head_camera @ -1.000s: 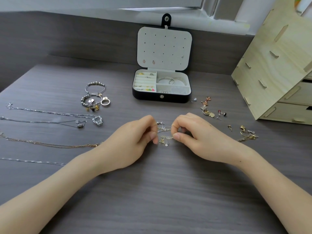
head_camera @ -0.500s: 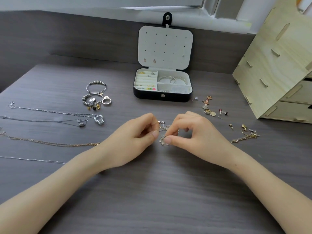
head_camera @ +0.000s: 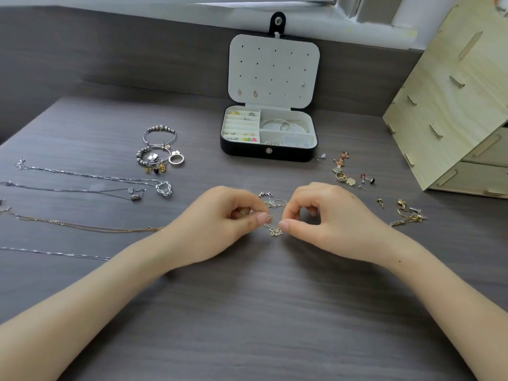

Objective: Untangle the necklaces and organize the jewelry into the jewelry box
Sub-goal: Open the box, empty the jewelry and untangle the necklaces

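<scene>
Soft daylight from the windowsill (head_camera: 165,15) side — faint shadows on the tabletop (head_camera: 247,312). Edges bow outward; the tangled necklaces (head_camera: 275,231) look slightly blurred.

One view only: wide-angle camera on the person's head, facing forward and down across the table (head_camera: 261,312), close in. Forearms enter from the bottom corners; left hand (head_camera: 220,224) and right hand (head_camera: 324,221) meet at the tangled necklaces (head_camera: 275,213) mid-frame; jewelry box (head_camera: 268,151) farther off, upper centre
</scene>
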Demonstrator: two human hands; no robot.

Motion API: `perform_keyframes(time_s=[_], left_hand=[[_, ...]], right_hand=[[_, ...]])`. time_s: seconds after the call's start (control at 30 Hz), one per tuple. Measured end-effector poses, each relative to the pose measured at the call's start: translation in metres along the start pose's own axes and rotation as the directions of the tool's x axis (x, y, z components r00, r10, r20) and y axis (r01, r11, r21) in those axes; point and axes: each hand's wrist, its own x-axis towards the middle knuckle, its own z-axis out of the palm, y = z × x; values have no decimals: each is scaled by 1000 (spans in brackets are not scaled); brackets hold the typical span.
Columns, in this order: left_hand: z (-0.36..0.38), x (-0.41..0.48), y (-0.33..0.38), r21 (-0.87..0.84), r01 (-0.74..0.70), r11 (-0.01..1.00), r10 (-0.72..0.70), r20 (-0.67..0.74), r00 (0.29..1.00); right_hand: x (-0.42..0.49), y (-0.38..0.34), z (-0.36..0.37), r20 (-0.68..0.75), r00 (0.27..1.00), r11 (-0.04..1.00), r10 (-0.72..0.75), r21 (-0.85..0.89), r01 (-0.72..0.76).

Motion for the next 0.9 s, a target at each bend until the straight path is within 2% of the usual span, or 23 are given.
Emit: perform_keyframes(time_s=[0.23,0.5,0.77,0.9], left_hand=[[-4,0,4,-244,63,968,-61,13,998],[-11,-2,8,-396,95,913,-65,88,994],[-29,-5,4,-383,59,922,52,275,960],[-33,-6,6,-293,55,955,72,408,910]], right_hand=[[-1,1,-7,60,998,999,1,-49,2],[-2,5,-16,157,987,999,-21,-23,25],[-2,11,-20,114,993,987,9,-162,10],[-3,12,-25,121,992,989,28,-150,-9]])
